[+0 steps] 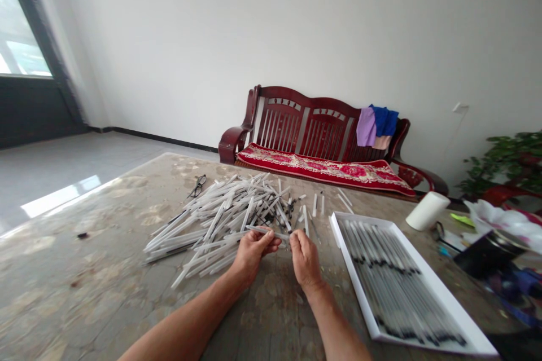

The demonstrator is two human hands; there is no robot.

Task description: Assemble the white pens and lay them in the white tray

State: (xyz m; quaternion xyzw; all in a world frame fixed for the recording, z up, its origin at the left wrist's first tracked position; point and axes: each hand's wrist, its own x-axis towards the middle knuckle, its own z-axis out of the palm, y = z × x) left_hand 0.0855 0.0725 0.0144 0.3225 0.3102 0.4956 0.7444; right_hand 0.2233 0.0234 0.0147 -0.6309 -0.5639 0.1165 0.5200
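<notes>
A: Grip state?
B: Left hand (pixel 254 254): grip clenched on a white plastic pen barrel (pixel 266 230), held across the fingers
A: Right?
B: Right hand (pixel 305 260): fingertips bunched just beside the barrel's end. Can't tell if it's holding anything
A: Surroundings?
B: Heap of loose pen barrels (pixel 224 225) just ahead, on the mottled stone counter (pixel 63 282). To the right, white tray (pixel 351 271) of neatly aligned pens (pixel 393 276). Farther off, dark red wooden bench (pixel 271 102) with a red floral cushion (pixel 326 168), against the wall
</notes>
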